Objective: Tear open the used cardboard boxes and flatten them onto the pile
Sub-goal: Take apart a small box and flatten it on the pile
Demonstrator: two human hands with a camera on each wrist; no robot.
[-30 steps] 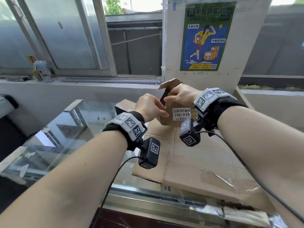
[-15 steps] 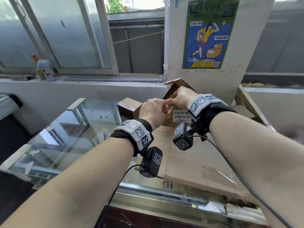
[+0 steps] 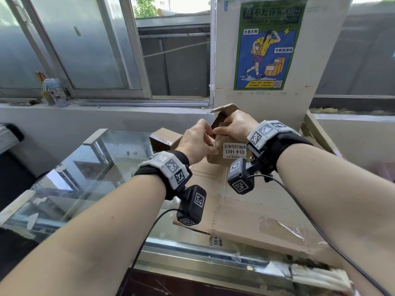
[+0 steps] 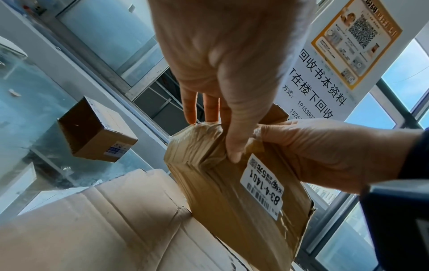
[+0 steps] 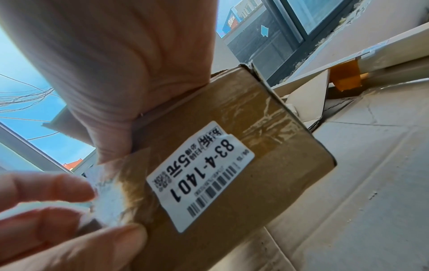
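A small brown taped box with a white label "83-4-1401" is held up over the pile of flattened cardboard. My left hand pinches its taped left corner, thumb on the front and fingers behind, as the left wrist view shows. My right hand grips the box's upper right part by an open flap. In the right wrist view the box fills the middle, with my right hand above it. A second, closed box stands on the glass behind my left hand.
The pile lies on a glass counter whose metal front edge runs near me. Behind are a window sill with a jar and a pillar with a poster. More cardboard leans at the right.
My left hand has moved from beside the box onto its taped left corner and pinched it. Both hands and the box have stayed at about the same place above the pile.
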